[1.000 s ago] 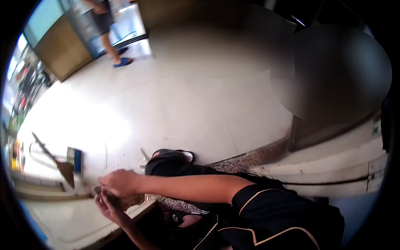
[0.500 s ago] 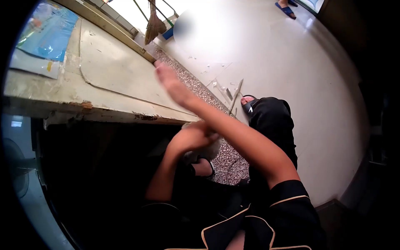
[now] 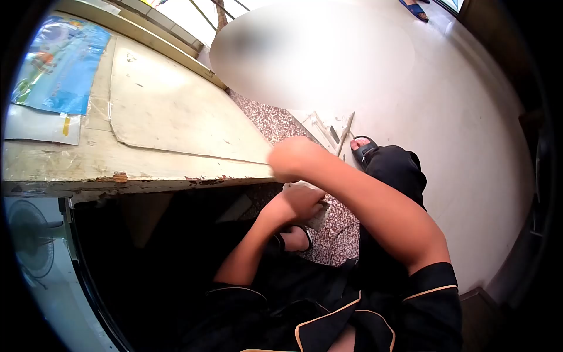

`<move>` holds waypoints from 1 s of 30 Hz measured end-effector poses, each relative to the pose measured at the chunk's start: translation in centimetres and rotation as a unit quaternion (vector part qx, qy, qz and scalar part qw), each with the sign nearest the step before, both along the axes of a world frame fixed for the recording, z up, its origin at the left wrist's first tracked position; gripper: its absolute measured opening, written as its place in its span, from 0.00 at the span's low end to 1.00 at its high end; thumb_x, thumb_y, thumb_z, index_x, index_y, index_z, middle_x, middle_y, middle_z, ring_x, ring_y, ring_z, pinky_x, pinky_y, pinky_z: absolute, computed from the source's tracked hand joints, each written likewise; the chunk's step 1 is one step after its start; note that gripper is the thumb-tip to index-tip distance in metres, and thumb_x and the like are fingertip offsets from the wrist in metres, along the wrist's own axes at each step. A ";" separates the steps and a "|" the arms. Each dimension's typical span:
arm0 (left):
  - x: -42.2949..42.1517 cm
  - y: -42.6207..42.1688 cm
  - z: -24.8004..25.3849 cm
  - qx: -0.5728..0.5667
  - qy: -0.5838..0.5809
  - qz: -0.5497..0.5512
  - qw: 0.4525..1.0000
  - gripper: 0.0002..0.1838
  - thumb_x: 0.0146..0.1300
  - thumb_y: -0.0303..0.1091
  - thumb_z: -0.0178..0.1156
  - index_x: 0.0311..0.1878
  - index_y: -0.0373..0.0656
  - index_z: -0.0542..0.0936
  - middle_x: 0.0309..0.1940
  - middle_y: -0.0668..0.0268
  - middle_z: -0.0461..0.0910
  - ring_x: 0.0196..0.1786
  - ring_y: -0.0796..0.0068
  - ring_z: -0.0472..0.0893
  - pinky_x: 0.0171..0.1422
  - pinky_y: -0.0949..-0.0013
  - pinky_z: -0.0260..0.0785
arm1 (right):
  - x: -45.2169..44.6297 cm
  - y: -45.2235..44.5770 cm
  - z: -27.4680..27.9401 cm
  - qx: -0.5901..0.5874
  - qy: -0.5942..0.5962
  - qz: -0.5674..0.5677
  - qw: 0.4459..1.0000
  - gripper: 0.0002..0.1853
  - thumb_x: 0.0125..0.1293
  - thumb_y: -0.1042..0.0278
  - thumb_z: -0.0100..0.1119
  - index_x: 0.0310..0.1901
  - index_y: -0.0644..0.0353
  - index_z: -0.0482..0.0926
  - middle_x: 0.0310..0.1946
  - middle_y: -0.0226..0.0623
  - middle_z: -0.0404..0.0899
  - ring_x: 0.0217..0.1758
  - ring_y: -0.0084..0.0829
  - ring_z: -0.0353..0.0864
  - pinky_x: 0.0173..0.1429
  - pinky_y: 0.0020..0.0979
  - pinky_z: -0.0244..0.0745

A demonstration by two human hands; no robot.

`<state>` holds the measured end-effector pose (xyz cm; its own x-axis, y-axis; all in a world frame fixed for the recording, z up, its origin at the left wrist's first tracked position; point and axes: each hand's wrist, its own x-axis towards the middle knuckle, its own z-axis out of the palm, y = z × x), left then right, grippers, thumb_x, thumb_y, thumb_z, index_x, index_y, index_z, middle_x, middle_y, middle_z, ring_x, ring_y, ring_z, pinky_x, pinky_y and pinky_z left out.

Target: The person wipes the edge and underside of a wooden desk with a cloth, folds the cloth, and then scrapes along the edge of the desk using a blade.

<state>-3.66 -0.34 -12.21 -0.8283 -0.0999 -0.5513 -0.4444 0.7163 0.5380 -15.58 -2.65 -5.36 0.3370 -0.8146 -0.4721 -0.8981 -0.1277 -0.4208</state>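
Observation:
My left hand (image 3: 300,201) is closed at the table's front corner, low over the speckled floor strip. Parts of a pale, greyish-white piece (image 3: 318,217) show beside and below its fingers; what kind of thing it is, I cannot make out. Above it, my right hand (image 3: 290,157) is bent at the wrist next to the table edge. It is smeared by motion, and its fingers are hidden from me. The worn cream table (image 3: 187,111) has chipped paint along its front edge.
A blue plastic packet (image 3: 67,64) lies on the table's left end. Sticks and pale scraps (image 3: 346,135) lie on the floor near my sandalled foot (image 3: 363,146). A fan (image 3: 32,237) shows at lower left. Another person's blue sandal (image 3: 416,10) is at the top.
My right hand has gone from stretched out over the table's far edge to bent back near its front corner. My left hand still holds the pale piece, and the view has shifted slightly.

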 end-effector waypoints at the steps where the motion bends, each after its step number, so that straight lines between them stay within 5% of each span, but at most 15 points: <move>1: 0.0 -0.1 0.4 -0.004 -0.024 -0.004 1.000 0.16 0.61 0.35 0.54 0.50 0.41 0.77 0.48 0.50 0.78 0.53 0.51 0.76 0.58 0.56 0.66 | -0.2 0.2 -1.0 0.028 0.038 -0.021 0.999 0.11 0.53 0.66 0.59 0.35 0.58 0.86 0.34 0.43 0.84 0.37 0.41 0.84 0.40 0.39 0.79; 7: 1.0 -1.2 1.4 -0.019 0.046 0.108 0.993 0.17 0.63 0.36 0.53 0.53 0.41 0.76 0.50 0.51 0.78 0.54 0.49 0.75 0.58 0.56 0.67 | -0.4 -0.7 1.2 0.073 0.012 0.055 0.996 0.12 0.43 0.71 0.59 0.32 0.64 0.85 0.31 0.49 0.83 0.35 0.44 0.84 0.38 0.38 0.78; 8: 1.0 -1.2 2.4 -0.053 0.080 0.154 0.983 0.15 0.63 0.39 0.53 0.50 0.44 0.77 0.45 0.51 0.79 0.48 0.47 0.77 0.52 0.53 0.69 | -0.5 -0.6 1.0 0.066 -0.015 0.057 0.996 0.14 0.40 0.72 0.58 0.30 0.67 0.84 0.30 0.51 0.82 0.34 0.46 0.83 0.37 0.39 0.77; 9: 1.1 -1.2 2.9 -0.087 0.113 0.198 0.970 0.14 0.63 0.42 0.53 0.47 0.47 0.78 0.40 0.51 0.80 0.42 0.45 0.79 0.46 0.50 0.71 | -0.5 -0.6 0.9 0.070 -0.015 0.057 0.996 0.14 0.40 0.72 0.58 0.30 0.67 0.84 0.30 0.51 0.82 0.34 0.46 0.83 0.37 0.39 0.77; 14: 1.6 -1.7 3.4 -0.071 0.142 0.255 0.954 0.16 0.64 0.42 0.53 0.51 0.47 0.76 0.40 0.48 0.80 0.45 0.43 0.78 0.47 0.51 0.70 | -0.7 -1.2 2.0 0.077 0.017 0.021 0.997 0.14 0.42 0.68 0.61 0.31 0.66 0.84 0.30 0.49 0.82 0.34 0.45 0.83 0.37 0.39 0.76; 17: 2.1 -2.6 3.8 0.048 -0.004 0.373 0.927 0.15 0.66 0.33 0.54 0.53 0.37 0.74 0.39 0.53 0.82 0.43 0.59 0.82 0.50 0.61 0.72 | -1.7 -2.0 2.8 0.103 -0.002 0.026 0.994 0.15 0.43 0.67 0.64 0.34 0.64 0.84 0.31 0.48 0.83 0.36 0.43 0.83 0.39 0.38 0.76; 20: 2.8 -3.6 2.1 0.033 0.207 0.394 0.895 0.11 0.68 0.29 0.51 0.50 0.34 0.74 0.32 0.59 0.81 0.36 0.78 0.78 0.41 0.72 0.69 | -2.3 -3.5 2.3 0.087 0.003 0.023 0.996 0.15 0.44 0.67 0.67 0.37 0.60 0.85 0.32 0.45 0.84 0.38 0.41 0.83 0.40 0.37 0.76; 25: 1.9 -2.9 2.6 0.071 0.284 0.474 0.830 0.08 0.72 0.32 0.49 0.41 0.35 0.72 0.27 0.68 0.75 0.29 0.84 0.71 0.34 0.76 0.65 | -3.4 -5.1 1.1 0.034 0.000 0.003 0.999 0.12 0.51 0.64 0.68 0.38 0.56 0.85 0.32 0.39 0.84 0.38 0.37 0.83 0.42 0.36 0.75; 27: 2.3 -2.7 2.1 0.215 0.292 0.532 0.765 0.08 0.73 0.33 0.47 0.47 0.39 0.72 0.37 0.62 0.81 0.39 0.80 0.80 0.39 0.73 0.68 | -4.1 -5.4 1.2 0.038 -0.049 0.000 0.998 0.09 0.58 0.60 0.65 0.34 0.57 0.84 0.28 0.38 0.83 0.34 0.37 0.81 0.38 0.37 0.73; 30: 2.0 -2.5 3.5 0.313 0.272 0.581 0.700 0.12 0.74 0.36 0.48 0.52 0.38 0.72 0.40 0.67 0.79 0.41 0.86 0.77 0.43 0.78 0.70 | -4.6 -6.5 1.0 0.057 -0.136 0.018 0.989 0.12 0.61 0.57 0.61 0.36 0.58 0.81 0.29 0.38 0.81 0.33 0.35 0.79 0.40 0.35 0.72</move>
